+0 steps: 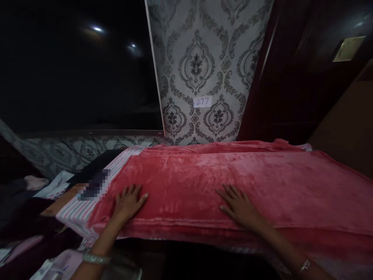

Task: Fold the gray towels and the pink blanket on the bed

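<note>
A red plush blanket (186, 182) lies spread in flat layers over the table, its near edge folded and its far edge slightly rumpled. My left hand (128, 202) rests palm down on its left end, fingers spread. Farther right, my right hand (239, 206) also presses flat on the plush, with fingers apart. Neither hand grips anything. Beneath the blanket, a striped cloth (75, 210) in white, pink and grey shows at the left end.
A large dark screen (81, 77) stands behind on the left. Patterned wallpaper (196, 66) bears a paper label (202, 102) reading 277. A dark red glossy panel (285, 77) rises at the right. Heaped clothes (20, 210) lie at the left.
</note>
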`<state>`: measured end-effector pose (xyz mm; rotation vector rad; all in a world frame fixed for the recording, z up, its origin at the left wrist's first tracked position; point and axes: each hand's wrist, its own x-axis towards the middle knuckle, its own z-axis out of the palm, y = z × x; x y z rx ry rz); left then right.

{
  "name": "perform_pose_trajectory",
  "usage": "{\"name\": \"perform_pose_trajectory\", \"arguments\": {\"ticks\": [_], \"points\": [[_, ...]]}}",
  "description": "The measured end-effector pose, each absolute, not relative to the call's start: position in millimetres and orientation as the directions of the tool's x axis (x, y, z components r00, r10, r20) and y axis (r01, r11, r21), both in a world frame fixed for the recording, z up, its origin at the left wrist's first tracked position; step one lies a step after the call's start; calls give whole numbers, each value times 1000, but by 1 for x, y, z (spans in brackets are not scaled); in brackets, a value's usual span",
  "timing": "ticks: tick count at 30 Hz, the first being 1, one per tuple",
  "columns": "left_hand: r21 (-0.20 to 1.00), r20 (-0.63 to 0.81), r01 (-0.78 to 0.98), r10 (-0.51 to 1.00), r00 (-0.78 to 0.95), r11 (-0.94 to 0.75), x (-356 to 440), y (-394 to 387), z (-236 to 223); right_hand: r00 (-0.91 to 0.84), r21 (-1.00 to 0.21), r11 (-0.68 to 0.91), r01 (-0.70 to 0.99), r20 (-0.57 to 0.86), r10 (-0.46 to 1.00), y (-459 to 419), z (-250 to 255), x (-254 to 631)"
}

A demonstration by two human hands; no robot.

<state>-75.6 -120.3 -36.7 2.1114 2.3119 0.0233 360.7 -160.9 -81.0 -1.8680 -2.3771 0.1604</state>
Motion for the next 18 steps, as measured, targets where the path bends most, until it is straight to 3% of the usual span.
{"name": "perform_pose_trajectory", "arguments": {"ticks": [3,6,9,12,15,18], "points": [[30,119,994,988,99,-103,-35,-118,-43,-332,-204,348,915,108,937,-151,-64,335],[69,67,954,955,287,-292,-2,-124,-65,-468,-236,480,845,109,877,-143,-60,304],[135,37,937,946,321,-323,5,-132,-81,-564,-270,544,794,5,826,-145,-69,287],[249,-9,910,938,345,-332,-9,-128,-79,-579,-292,553,781,-6,815,-147,-82,287],[363,64,892,962,264,-269,-30,-102,-61,-581,-295,562,773,29,813,-146,-91,291],[358,187,930,982,17,-84,-57,-54,-35,-586,-288,570,769,37,809,-145,-96,292]]}}
